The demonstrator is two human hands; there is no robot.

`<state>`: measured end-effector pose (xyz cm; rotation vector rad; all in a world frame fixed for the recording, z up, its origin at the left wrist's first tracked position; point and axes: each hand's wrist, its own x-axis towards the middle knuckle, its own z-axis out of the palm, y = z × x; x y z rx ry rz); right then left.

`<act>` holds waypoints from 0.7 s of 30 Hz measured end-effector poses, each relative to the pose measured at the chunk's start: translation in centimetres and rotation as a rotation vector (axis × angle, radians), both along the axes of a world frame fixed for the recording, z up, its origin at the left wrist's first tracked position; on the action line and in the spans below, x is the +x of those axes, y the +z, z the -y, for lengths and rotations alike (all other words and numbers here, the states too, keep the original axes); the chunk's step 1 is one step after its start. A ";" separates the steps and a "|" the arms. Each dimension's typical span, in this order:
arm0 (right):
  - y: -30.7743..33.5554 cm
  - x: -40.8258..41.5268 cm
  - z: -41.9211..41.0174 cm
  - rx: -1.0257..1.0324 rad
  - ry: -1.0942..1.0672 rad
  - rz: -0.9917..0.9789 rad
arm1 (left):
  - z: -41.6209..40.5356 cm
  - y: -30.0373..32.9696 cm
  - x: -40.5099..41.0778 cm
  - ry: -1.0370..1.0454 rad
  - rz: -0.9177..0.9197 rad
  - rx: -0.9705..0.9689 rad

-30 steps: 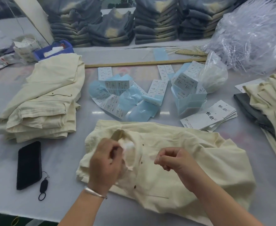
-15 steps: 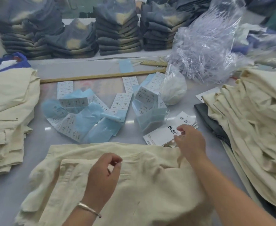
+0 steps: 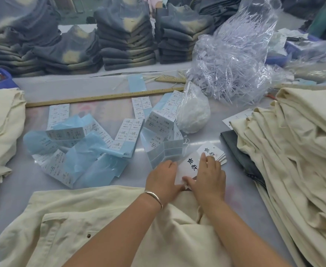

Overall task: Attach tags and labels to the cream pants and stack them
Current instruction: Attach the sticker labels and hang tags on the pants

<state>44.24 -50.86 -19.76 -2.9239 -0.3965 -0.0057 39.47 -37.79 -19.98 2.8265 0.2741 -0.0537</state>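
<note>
A pair of cream pants (image 3: 81, 228) lies spread at the near table edge under both forearms. Just beyond it sits a small pile of white hang tags (image 3: 216, 152) printed with black characters. One hang tag (image 3: 188, 166) is lifted off the pile between my hands. My left hand (image 3: 163, 178), a bangle on its wrist, grips the tag's left edge. My right hand (image 3: 209, 176) pinches its right side, thumb at the lower corner and index finger along the edge. Blue-backed label sheets (image 3: 77, 151) lie scattered to the left.
Folded cream pants (image 3: 0, 132) are stacked at the left; a loose heap of cream pants (image 3: 293, 151) fills the right over a dark garment (image 3: 239, 153). Behind lie a wooden ruler (image 3: 100, 98), a small white bag (image 3: 195, 116), a clear bag of fasteners (image 3: 235, 60) and dark jeans stacks (image 3: 125, 35).
Both hands left the pants' waistband. My right hand reached the tag pile first, then my left hand joined it, and one tag is now held between them. The view swung right.
</note>
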 end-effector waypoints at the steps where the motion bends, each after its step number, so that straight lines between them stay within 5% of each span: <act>1: -0.1 -0.1 0.0 0.005 0.008 0.010 | 0.0 -0.1 0.0 -0.006 0.020 0.014; 13: -0.5 -0.5 0.5 0.273 0.114 0.075 | 0.7 -0.7 0.0 -0.048 0.151 0.106; 17: 0.3 -0.1 0.8 0.977 -0.034 -0.143 | 0.8 -0.2 0.6 -0.031 0.166 0.092; 19: 1.0 0.4 0.9 1.425 -0.199 -0.357 | 0.9 0.6 1.4 0.023 0.209 -0.061; 21: 0.9 1.4 1.4 1.584 -0.250 -0.466 | 1.1 1.5 2.4 0.100 0.234 -0.266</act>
